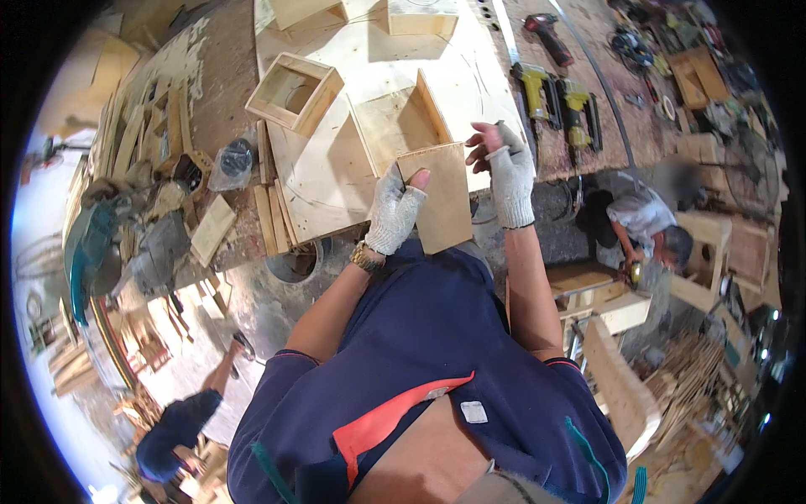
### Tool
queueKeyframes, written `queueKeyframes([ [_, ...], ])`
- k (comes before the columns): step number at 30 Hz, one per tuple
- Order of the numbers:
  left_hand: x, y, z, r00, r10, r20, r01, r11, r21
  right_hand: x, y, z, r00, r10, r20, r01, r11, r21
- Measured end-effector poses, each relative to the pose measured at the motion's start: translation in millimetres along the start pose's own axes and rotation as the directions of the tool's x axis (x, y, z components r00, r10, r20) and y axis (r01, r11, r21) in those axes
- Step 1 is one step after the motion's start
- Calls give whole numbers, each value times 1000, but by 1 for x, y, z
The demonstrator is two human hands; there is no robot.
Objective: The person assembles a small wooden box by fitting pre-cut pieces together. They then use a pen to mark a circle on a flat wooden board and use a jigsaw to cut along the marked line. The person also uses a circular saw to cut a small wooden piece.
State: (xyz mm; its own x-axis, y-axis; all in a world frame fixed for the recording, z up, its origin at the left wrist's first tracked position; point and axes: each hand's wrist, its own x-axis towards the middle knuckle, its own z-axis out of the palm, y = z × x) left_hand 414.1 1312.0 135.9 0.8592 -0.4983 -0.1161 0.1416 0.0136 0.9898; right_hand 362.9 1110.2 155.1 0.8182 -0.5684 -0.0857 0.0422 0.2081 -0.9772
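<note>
We hold a flat plywood panel (pixel 441 202) in the left hand (pixel 395 214), fingers closed around its left edge with the thumb pressed on its upper corner. The panel stands just in front of the half-built open plywood box (pixel 401 122) on the workbench (pixel 336 181), its top edge touching or nearly touching the box.

The right hand (pixel 508 172) hovers at the panel's upper right corner, fingers spread and loosely curled, gripping nothing (both hands wear fingerless knit gloves).

Risks we judge from here:

- A one-sided grip lets the panel pivot or slip; the free right edge could swing down toward the bench edge.
- If the panel meets the box off-square, the joint may seat crooked.
- Bare fingertips near raw plywood edges invite splinters or a pinch between panel and box.
- The yellow nail guns (pixel 558 105) lie near the right hand; a careless reach could knock them.
</note>
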Motion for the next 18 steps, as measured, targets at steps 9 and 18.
queueKeyframes([
  [9, 13, -5, 78, 962, 99, -253, -58, 985, 165, 54, -34, -51, 956, 94, 279, -31, 975, -222],
  [18, 13, 15, 127, 859, 367, -356, 55, 626, 778, 66, -27, -71, 976, -65, 206, 103, 979, -178],
])
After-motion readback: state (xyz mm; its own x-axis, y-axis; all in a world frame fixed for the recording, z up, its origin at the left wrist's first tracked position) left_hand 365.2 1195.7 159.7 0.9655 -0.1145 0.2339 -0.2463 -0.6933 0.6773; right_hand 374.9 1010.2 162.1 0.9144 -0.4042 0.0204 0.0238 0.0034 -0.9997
